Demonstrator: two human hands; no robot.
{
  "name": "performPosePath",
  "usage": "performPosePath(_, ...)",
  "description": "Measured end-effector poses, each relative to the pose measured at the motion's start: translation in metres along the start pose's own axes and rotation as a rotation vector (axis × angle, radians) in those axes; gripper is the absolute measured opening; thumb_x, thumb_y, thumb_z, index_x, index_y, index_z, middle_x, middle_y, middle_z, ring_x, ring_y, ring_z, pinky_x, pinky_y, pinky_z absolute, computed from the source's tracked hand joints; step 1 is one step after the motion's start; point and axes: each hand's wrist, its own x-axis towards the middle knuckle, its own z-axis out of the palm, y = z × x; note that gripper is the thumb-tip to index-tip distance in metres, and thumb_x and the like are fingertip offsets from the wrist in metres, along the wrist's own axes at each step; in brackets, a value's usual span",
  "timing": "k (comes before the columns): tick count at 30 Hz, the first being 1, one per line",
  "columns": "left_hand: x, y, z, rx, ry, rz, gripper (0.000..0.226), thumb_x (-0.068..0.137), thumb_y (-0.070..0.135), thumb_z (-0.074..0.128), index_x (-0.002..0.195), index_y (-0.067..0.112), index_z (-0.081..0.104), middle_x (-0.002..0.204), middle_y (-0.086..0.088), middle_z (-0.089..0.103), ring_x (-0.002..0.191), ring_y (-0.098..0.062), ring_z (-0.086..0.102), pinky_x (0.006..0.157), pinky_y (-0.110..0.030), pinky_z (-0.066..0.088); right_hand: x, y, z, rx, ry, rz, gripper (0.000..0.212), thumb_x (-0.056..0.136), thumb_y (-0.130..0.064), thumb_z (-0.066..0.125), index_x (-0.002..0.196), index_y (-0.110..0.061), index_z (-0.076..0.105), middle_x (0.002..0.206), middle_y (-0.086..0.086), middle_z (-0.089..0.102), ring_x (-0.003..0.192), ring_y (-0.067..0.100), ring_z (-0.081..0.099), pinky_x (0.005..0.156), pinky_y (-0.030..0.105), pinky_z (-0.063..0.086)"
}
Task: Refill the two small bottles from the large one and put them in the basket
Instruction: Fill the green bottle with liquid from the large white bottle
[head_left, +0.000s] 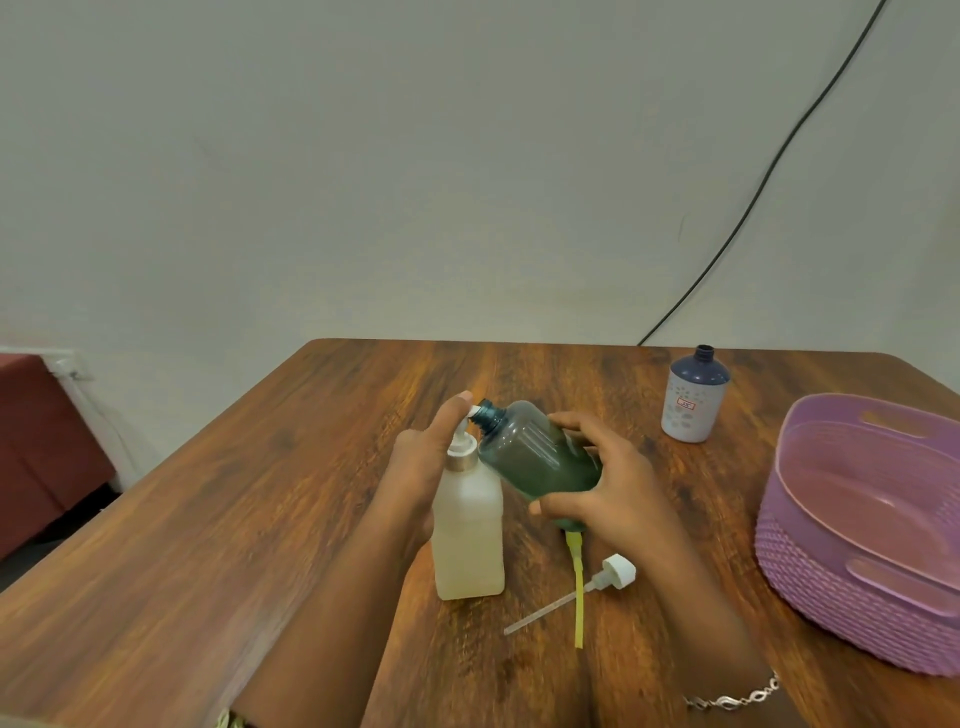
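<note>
Obs.: the large pump bottle (467, 535) stands upright mid-table (260, 519), translucent white, pale liquid visible through the wall. My left hand (426, 457) lies alongside its neck, fingers straight, a fingertip on top of the pump head (462, 441); it presses and does not wrap round. My right hand (608, 478) is curled round the belly of the teal small bottle (540, 457), thumb below and fingers above, holding it tilted so the open mouth meets the pump nozzle. The blue-and-white small bottle (693, 397) stands uncapped at the far right of the table, well apart. The purple basket (831, 597) sits at the right edge with nothing visible in it. A loose pump cap (615, 571) with its dip tube lies just below my right hand, crossing a yellow strip (577, 587). Judgement: the teal bottle looks like thin, smooth plastic, light now and gaining weight as it fills, so a mid-body hold suits it and a hard squeeze would dent it. Soap on the wall would make it slippery. The large bottle looks heavy enough to stand under a straight-down press, but an off-axis push could tip it.
</note>
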Motion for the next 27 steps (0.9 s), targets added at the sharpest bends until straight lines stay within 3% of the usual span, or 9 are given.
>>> performPosePath(4,0.001,0.004,-0.004,-0.018,-0.086,-0.035,0.046,0.081,0.049,0.061,0.099,0.007,0.065,0.093,-0.021,0.066,0.079,-0.031,0.062,0.079,-0.041,0.052,-0.001,-0.003,-0.003,-0.006,-0.003,-0.014,0.071,0.060,-0.011,0.083,0.122,-0.029,0.052,0.112,-0.012,0.051,0.099,0.002,0.046,0.074,0.013,0.038)
performPosePath(8,0.003,0.002,-0.005,0.002,-0.024,-0.014,0.036,0.085,0.040,0.062,0.090,0.005,0.066,0.084,-0.017,0.067,0.070,-0.027,0.062,0.072,-0.036,0.051,-0.001,-0.002,-0.002,0.017,-0.026,0.015,0.070,0.059,-0.007,0.083,0.117,-0.030,0.053,0.100,-0.024,0.047,0.091,-0.007,0.045,0.070,0.012,0.037)
performPosePath(11,0.004,0.002,-0.005,0.035,-0.005,0.008,0.037,0.086,0.036,0.062,0.090,0.000,0.066,0.080,-0.016,0.067,0.065,-0.025,0.061,0.067,-0.034,0.050,-0.001,0.000,-0.001,0.016,-0.031,0.029,0.069,0.057,-0.006,0.084,0.116,-0.030,0.054,0.100,-0.022,0.048,0.092,-0.004,0.046,0.071,0.013,0.038)
performPosePath(16,0.002,0.011,-0.004,0.096,-0.009,0.030,0.044,0.087,0.037,0.061,0.098,-0.006,0.064,0.095,-0.021,0.063,0.081,-0.029,0.058,0.078,-0.039,0.046,-0.001,-0.004,-0.003,0.002,-0.019,0.005,0.070,0.059,-0.009,0.083,0.118,-0.029,0.052,0.101,-0.023,0.047,0.092,-0.006,0.044,0.071,0.013,0.037)
performPosePath(19,0.010,0.036,0.000,0.251,0.033,0.144,0.047,0.092,0.045,0.052,0.101,-0.001,0.060,0.094,-0.007,0.061,0.088,-0.017,0.055,0.075,-0.029,0.039,0.000,-0.007,-0.007,-0.004,-0.015,-0.004,0.069,0.059,-0.007,0.083,0.117,-0.029,0.053,0.100,-0.024,0.047,0.092,-0.004,0.045,0.070,0.012,0.038)
performPosePath(21,0.018,0.058,0.009,0.409,0.030,0.245,0.055,0.094,0.050,0.044,0.113,0.000,0.058,0.098,-0.009,0.063,0.083,-0.015,0.055,0.069,-0.026,0.040,0.000,-0.007,-0.009,-0.014,-0.025,0.008,0.069,0.059,-0.007,0.083,0.116,-0.031,0.051,0.100,-0.022,0.046,0.094,-0.002,0.044,0.072,0.015,0.040)
performPosePath(23,0.031,0.071,0.021,0.615,-0.042,0.248,0.065,0.095,0.054,0.037,0.121,-0.003,0.054,0.102,-0.015,0.066,0.084,-0.019,0.058,0.079,-0.031,0.043,-0.001,-0.006,-0.009,-0.018,-0.033,0.021,0.069,0.060,-0.008,0.083,0.116,-0.032,0.050,0.103,-0.019,0.045,0.099,0.002,0.045,0.078,0.021,0.044)
performPosePath(25,0.045,0.076,0.030,0.800,-0.081,0.187,0.073,0.095,0.058,0.032,0.128,-0.005,0.050,0.105,-0.018,0.067,0.097,-0.029,0.062,0.095,-0.038,0.046,-0.001,-0.007,-0.010,-0.023,-0.040,0.023,0.070,0.060,-0.008,0.082,0.117,-0.031,0.050,0.106,-0.016,0.046,0.101,0.004,0.045,0.082,0.025,0.046)
performPosePath(27,0.061,0.070,0.032,0.937,-0.088,0.145,0.078,0.093,0.062,0.029,0.130,-0.004,0.049,0.112,-0.021,0.065,0.107,-0.033,0.060,0.101,-0.044,0.045,0.000,-0.007,-0.011,-0.027,-0.050,0.024,0.070,0.061,-0.008,0.082,0.118,-0.031,0.050,0.107,-0.015,0.046,0.102,0.005,0.045,0.084,0.027,0.047)
